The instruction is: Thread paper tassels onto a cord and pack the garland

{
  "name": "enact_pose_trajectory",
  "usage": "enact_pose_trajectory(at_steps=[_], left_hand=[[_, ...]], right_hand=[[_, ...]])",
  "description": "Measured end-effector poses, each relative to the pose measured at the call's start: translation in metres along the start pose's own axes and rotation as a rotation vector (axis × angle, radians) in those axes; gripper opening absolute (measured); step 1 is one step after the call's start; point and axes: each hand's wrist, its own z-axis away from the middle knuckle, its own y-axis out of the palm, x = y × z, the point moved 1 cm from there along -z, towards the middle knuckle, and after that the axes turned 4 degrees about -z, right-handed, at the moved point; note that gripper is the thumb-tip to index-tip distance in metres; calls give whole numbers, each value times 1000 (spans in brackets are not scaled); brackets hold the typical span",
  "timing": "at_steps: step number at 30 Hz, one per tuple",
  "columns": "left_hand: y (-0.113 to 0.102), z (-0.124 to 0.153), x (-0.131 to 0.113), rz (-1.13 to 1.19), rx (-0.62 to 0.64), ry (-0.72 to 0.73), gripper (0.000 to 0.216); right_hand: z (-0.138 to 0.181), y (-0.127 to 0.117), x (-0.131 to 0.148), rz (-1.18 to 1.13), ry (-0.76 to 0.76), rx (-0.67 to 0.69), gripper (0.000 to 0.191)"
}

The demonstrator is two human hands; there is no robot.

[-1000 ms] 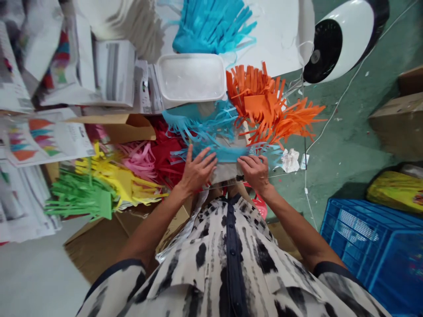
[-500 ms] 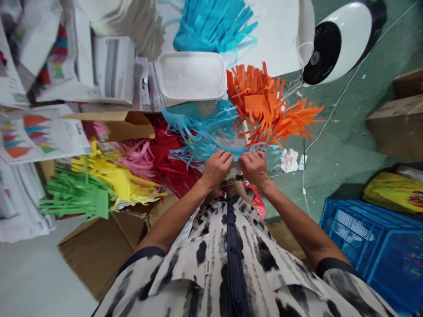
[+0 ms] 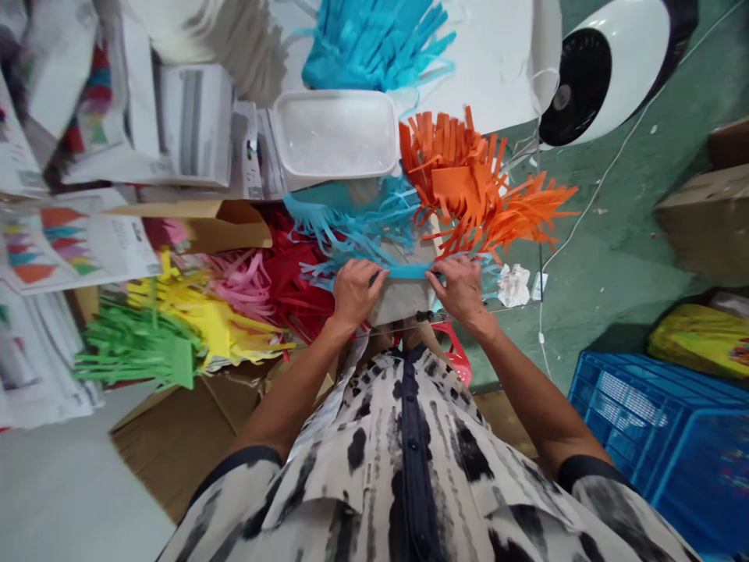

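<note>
Between my two hands a narrow folded band of blue fringed tissue paper (image 3: 408,271) is stretched level, close to the table's near edge. My left hand (image 3: 354,290) pinches its left end, and my right hand (image 3: 459,286) pinches the right end, with fringe strips showing past both hands. Just beyond lies more light blue fringed paper (image 3: 356,218). Orange fringed paper (image 3: 459,183) is heaped to the right of it. Dark red fringed paper (image 3: 301,273) spreads left of my left hand.
A white plastic tub (image 3: 336,133) stands behind the blue paper. Pink (image 3: 249,277), yellow (image 3: 214,316) and green fringed paper (image 3: 140,343) lie at left. Bright blue fringed paper (image 3: 374,47) is at the back. A blue crate (image 3: 661,414) stands on the floor at right.
My hands have moved apart along the blue band, the left one to the left and the right one slightly right. More of the band shows between them, flat and straight.
</note>
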Motion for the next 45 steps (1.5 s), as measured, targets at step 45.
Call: enact_pose_trajectory(at_steps=[45], left_hand=[[23, -10, -40, -128, 59, 335, 25]], right_hand=[[21, 14, -7, 158, -290, -193, 30]])
